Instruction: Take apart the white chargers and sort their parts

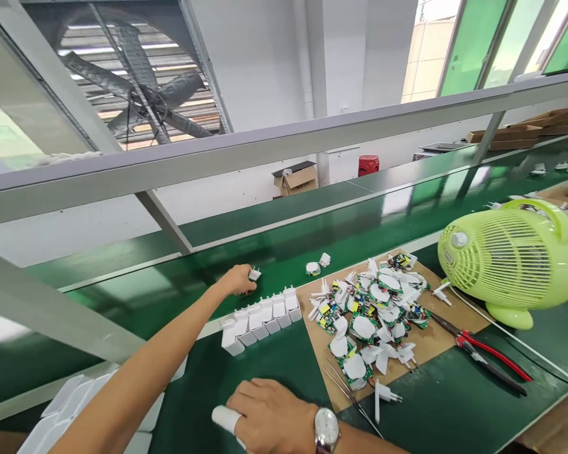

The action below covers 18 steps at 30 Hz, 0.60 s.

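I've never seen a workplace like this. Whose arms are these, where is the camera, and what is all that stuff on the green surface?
The camera sits on a worker's head, looking forward and down, so both arms are that person's own. The left hand reaches out over the green conveyor belt and pinches a small white plug part. The right hand, with a wristwatch, rests on the near bench and holds a white casing.

Between them stands a row of white charger shells. To the right, a brown cardboard sheet carries a pile of small circuit boards and white plug pieces. Red-handled pliers lie beside it, and a green desk fan stands at the far right.
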Tool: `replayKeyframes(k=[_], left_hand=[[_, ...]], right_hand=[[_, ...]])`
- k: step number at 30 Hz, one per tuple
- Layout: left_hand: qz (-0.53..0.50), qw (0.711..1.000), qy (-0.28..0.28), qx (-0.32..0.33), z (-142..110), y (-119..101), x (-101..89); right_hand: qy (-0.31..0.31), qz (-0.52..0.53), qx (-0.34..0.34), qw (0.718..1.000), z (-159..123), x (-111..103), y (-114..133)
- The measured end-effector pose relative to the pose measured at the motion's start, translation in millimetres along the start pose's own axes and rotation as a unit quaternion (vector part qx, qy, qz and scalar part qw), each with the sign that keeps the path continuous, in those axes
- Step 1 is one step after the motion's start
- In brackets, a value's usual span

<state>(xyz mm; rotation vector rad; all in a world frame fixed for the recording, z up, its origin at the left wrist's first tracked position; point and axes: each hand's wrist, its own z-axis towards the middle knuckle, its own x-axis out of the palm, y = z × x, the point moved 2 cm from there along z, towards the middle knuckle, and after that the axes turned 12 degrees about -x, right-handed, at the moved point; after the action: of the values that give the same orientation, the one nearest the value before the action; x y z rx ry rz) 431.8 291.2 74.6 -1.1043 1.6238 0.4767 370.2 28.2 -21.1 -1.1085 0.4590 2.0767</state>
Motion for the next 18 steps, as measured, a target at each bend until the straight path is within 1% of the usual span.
replayKeyframes(k=[3, 5, 7, 10, 12, 14, 16, 18], left_hand=[[-0.045, 0.997, 0.005, 0.061, -7, -41, -12.8], [-0.081, 0.989, 0.017, 0.119, -22, -75, -13.8], [-0.105, 0.978, 0.044, 0.174, -45, -108, -3.9], [-0.098, 0.954, 0.073, 0.273, -84, -147, 27.1], [-0.081, 0.940, 0.073, 0.322, -105, -163, 48.2], [-0.049, 0.928, 0.085, 0.360, -115, -173, 60.6], [-0.001, 0.924, 0.092, 0.370, -109, -179, 59.7], [0.038, 0.939, 0.059, 0.335, -89, -181, 47.0]], right_hand=[[0.013, 0.002, 0.008, 1.000, -3, 3, -3], [0.021, -0.001, 0.017, 1.000, -4, 4, -5], [0.031, -0.005, 0.022, 0.999, -4, 2, -6], [0.041, -0.014, 0.021, 0.999, -3, -3, -6], [0.041, -0.021, 0.018, 0.999, -3, -6, -5], [0.041, -0.025, 0.011, 0.999, -3, -8, -5], [0.034, -0.029, 0.006, 0.999, -4, -8, -4], [0.016, -0.034, 0.006, 0.999, -5, -8, -3]])
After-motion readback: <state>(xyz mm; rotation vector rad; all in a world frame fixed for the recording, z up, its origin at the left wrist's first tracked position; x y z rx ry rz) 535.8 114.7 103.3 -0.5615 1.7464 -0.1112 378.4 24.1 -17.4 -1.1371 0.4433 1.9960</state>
